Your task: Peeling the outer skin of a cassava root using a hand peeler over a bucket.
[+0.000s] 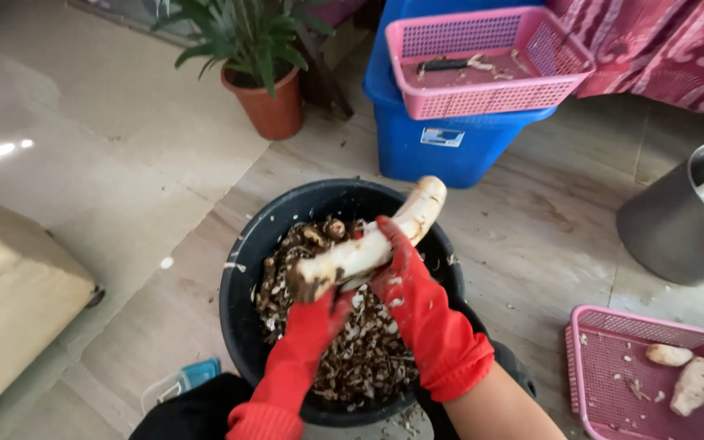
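A black bucket (242,269) of brown peelings sits mid-frame. Over it both red-gloved hands rise from six o'clock. The right hand (405,273) wraps closed around the middle of a pale peeled root (368,248). The left hand (319,314) grips beneath its dirty lower end — fingers hidden. The root's long axis runs from eight o'clock up to two o'clock, clean tip highest.

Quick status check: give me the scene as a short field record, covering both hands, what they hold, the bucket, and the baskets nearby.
left hand: red glove, at the root's dirty lower end
right hand: red glove, wrapped around the root's middle
root: long, pale, mostly peeled, held over the bucket
bucket: black, holds brown peelings
near basket: pink, two pale root pieces
far basket: pink, on a blue bin
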